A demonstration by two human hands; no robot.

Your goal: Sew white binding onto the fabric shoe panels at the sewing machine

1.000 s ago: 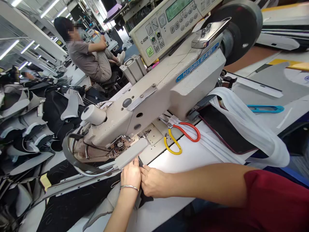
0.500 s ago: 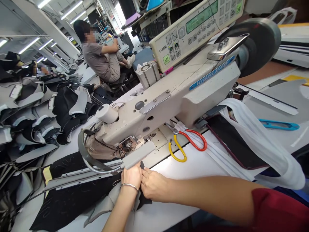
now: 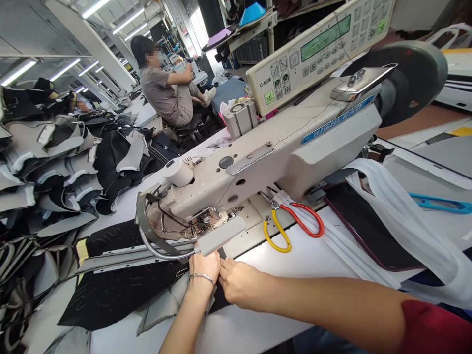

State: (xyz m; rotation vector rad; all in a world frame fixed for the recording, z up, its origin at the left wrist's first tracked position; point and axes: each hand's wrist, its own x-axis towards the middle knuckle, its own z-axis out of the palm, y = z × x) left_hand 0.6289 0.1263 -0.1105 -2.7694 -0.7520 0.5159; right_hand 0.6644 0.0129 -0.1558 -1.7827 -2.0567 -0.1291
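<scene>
My left hand (image 3: 203,266), with a thin bracelet on the wrist, and my right hand (image 3: 239,284) meet on a grey and black fabric piece (image 3: 165,305) at the table's front edge. Both hands are closed, pinching the fabric's dark edge just below the grey lamp head (image 3: 221,236) on its flexible neck. The sewing machine (image 3: 265,162) stands right behind them, its needle area close to my fingers. A black fabric panel (image 3: 118,290) lies to the left under a grey metal guide bar (image 3: 125,258).
Scissors with a red and a yellow handle (image 3: 291,226) lie by the machine base. White tape (image 3: 398,221) drapes over a dark panel at right, near blue snips (image 3: 442,203). Stacked grey and black pieces (image 3: 44,167) fill the left. A seated person (image 3: 165,93) is behind.
The view has shifted, so the machine and hands sit further right and lower. My hands stay pinched together on the fabric edge under the lamp.
</scene>
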